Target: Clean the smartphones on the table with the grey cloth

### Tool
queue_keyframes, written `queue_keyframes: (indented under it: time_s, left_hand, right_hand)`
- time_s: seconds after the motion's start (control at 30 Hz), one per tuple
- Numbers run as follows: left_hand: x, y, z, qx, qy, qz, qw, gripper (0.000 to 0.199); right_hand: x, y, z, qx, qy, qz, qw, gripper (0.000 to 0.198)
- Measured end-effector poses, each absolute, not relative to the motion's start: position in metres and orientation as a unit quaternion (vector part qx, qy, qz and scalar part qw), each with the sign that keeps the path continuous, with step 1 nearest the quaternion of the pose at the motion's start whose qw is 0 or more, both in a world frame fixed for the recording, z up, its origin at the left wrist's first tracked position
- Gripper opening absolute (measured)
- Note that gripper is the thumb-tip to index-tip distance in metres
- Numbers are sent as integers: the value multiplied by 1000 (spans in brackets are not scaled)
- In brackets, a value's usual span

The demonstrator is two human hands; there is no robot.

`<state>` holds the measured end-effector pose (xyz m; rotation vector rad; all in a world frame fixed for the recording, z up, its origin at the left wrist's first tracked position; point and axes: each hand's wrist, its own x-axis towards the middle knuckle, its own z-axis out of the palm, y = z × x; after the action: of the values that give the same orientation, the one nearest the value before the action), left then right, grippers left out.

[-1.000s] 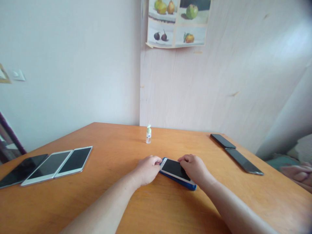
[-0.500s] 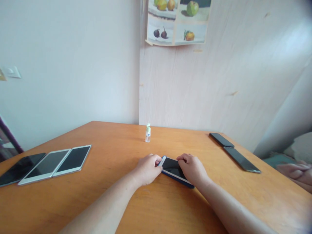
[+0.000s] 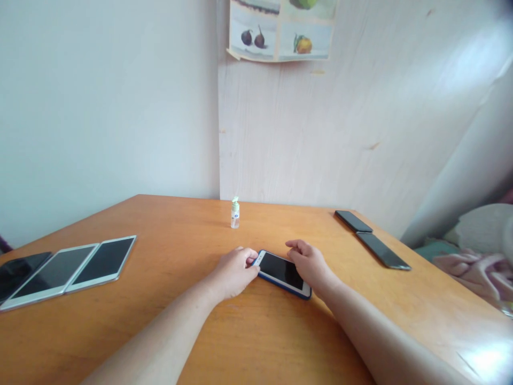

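Note:
A white-fronted phone in a blue case [image 3: 282,270] lies at a slant on the wooden table before me, its dark screen facing up. My left hand [image 3: 236,271] grips the phone's upper left end, thumb at the near corner and fingers at the far side. At its right side is my right hand [image 3: 312,263], the thumb near the screen's right edge and the index finger apart from it, bent over the table. Nothing shows between those fingers; the others are hidden behind the hand.
On the left, a black tablet [image 3: 22,272] and two white-framed tablets [image 3: 54,272] lie side by side. A small pump bottle [image 3: 235,215] stands behind the phone. Two dark phones [image 3: 382,250] lie along the right edge. Pinkish cloth [image 3: 476,272] sits beyond the table [image 3: 248,342].
My right thumb and fingers have come off the phone's right part, showing more of its screen and corner. My left hand keeps its grip. The view has shifted slightly right and down.

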<state>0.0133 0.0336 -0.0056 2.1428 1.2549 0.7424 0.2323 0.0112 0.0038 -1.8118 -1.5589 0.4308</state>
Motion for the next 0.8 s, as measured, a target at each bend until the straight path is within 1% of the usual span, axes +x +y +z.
queue_keyframes:
  time_s: [0.1, 0.17, 0.2, 0.33, 0.43, 0.57, 0.8]
  left_hand:
    - [13, 33, -6, 791, 459, 286, 288, 25]
    - [13, 32, -4, 788, 459, 286, 295, 25]
    - [13, 32, -3, 786, 460, 285, 298, 25]
    - [13, 29, 1, 779, 469, 284, 303, 26]
    - [13, 28, 2, 777, 473, 284, 302, 26]
    - [12, 29, 1, 782, 466, 284, 300, 26]
    - [12, 31, -1, 784, 470, 290, 283, 27]
  right_hand:
    - [245, 8, 13, -689, -609, 190, 345, 30]
    - [254, 2, 23, -678, -629, 209, 318, 28]
    - [258, -1, 27, -671, -644, 218, 296, 31]
    - [271, -11, 38, -646, -702, 218, 204, 52]
    - [277, -14, 39, -633, -730, 196, 167, 56]
    - [279, -13, 37, -627, -738, 202, 145, 55]
    - [278, -14, 36, -632, -728, 225, 139, 56]
